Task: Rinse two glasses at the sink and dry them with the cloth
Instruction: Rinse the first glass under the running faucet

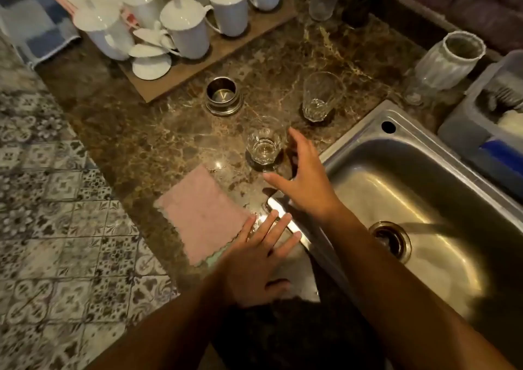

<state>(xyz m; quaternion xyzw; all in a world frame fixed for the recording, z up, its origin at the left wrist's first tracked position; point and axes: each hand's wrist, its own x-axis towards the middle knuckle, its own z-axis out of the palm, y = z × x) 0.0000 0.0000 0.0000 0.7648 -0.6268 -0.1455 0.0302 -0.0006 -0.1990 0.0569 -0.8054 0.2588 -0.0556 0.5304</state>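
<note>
Two clear faceted glasses stand upright on the brown marble counter [158,132]: the near glass [264,143] and the far glass [319,98]. My right hand [302,180] hovers open just right of the near glass, fingers spread, not holding it. A pink cloth [201,214] lies flat on the counter to the left. My left hand [254,259] lies flat with straight fingers beside the cloth's right edge, over a shiny metal faucet [285,217]. The steel sink [410,200] is to the right, its drain [392,241] visible.
A wooden board [254,33] at the back holds several white lidded mugs [185,27]. A small steel cup [222,95] stands behind the glasses. A ribbed jar [450,58] and a grey tub [486,120] sit beyond the sink. Patterned tile floor [56,228] lies left.
</note>
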